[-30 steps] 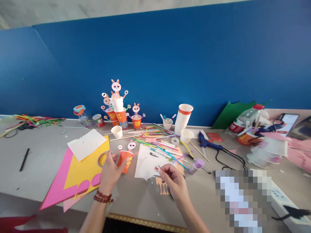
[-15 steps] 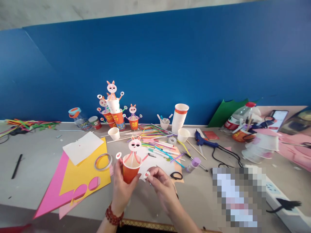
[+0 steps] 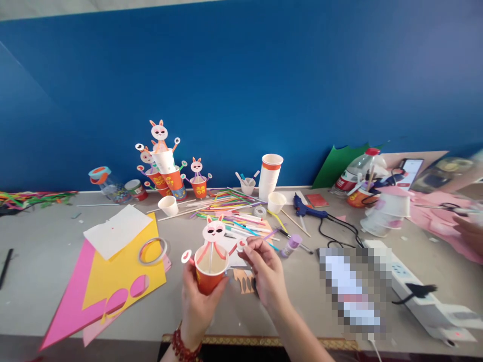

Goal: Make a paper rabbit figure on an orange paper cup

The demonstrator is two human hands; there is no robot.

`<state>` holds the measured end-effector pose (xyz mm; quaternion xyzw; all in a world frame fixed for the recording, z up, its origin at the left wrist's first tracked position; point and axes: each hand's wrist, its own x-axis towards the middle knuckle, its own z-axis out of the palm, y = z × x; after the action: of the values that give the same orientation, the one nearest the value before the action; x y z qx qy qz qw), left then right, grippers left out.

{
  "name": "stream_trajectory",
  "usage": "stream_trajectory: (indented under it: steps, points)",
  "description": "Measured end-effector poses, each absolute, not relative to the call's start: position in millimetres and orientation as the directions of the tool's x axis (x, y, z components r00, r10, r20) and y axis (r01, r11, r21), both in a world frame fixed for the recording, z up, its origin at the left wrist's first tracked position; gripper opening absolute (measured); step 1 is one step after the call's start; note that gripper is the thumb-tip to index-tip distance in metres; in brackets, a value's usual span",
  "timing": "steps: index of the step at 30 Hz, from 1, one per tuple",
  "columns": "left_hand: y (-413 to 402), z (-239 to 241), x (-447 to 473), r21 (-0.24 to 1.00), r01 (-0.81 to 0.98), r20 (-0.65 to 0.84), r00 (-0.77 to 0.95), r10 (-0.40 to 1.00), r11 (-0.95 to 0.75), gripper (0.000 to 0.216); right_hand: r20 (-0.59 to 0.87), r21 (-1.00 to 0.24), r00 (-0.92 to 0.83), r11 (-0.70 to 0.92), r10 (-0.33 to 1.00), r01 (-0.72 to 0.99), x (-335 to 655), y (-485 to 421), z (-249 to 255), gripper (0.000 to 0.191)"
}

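Observation:
My left hand is wrapped round an orange paper cup, held upright above the near edge of the table. A paper rabbit head on a stick rises out of the cup, with pink straw arms ending in small round discs. My right hand pinches the disc on the rabbit's right arm. The other disc sticks out to the left of the cup.
Yellow and pink paper sheets with a tape ring lie left. Finished rabbit cups stand by the blue wall. Coloured straws and pens, stacked white cups, a glue gun, a glue stick and a power strip lie right. Another person's hand shows far right.
My left hand picked the rabbit cup up off the table and brought it nearer. My right hand moved from the white paper to the rabbit's right arm disc. The view shifted right.

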<state>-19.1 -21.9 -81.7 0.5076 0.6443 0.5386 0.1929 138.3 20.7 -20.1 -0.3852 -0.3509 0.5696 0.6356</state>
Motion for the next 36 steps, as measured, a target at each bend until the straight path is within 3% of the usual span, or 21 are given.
stream_trajectory:
  steps: [36]
  points:
    - [-20.9,-96.6,-17.0,0.876,0.468,0.353,-0.453,0.819,-0.118,0.094,-0.015,-0.892,0.096,0.03,0.995,-0.452,134.3,25.3,-25.3,0.021]
